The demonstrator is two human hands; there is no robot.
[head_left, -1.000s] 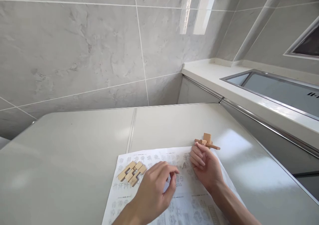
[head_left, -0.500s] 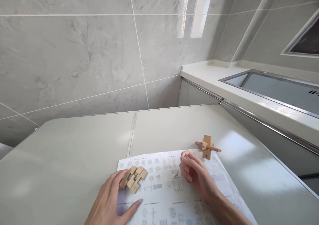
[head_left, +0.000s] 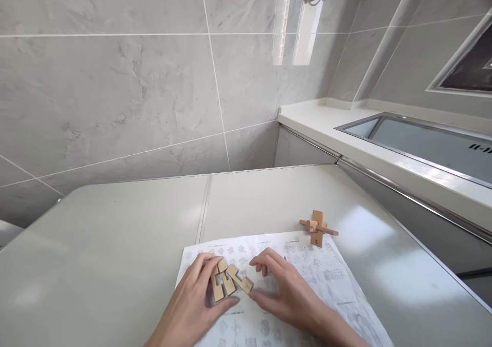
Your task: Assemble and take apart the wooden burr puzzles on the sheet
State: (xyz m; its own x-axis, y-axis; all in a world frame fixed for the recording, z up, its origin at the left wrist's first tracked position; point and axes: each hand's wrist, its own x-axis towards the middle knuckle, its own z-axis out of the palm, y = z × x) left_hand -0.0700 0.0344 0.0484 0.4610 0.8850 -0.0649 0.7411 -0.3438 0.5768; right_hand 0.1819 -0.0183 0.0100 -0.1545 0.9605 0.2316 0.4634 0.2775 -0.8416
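Several notched wooden puzzle pieces (head_left: 228, 284) lie side by side on the printed paper sheet (head_left: 255, 243). My left hand (head_left: 196, 290) is curled around their left side, fingers at the far edge and thumb along the near edge. The rightmost notched piece (head_left: 244, 284) slants away from the others. Just to its right is my right hand (head_left: 284, 285), thumb close to or touching that piece's end, fingers bent and apart from the thumb. Farther back, a crossed wooden puzzle assembly (head_left: 316, 228) marked with a "2" rests by the sheet's far right corner.
The sheet carries small line drawings and lies on a pale folding table (head_left: 134, 224) with a seam across it. Beyond stands a grey tiled wall (head_left: 154, 96). To the right are a white counter (head_left: 307, 121) and a glass-topped panel (head_left: 415, 137) set into it.
My left hand has moved right with the pieces, which have spread, one now slanting away. My right hand has come down and left beside them, its fingers opening from a loose curl.
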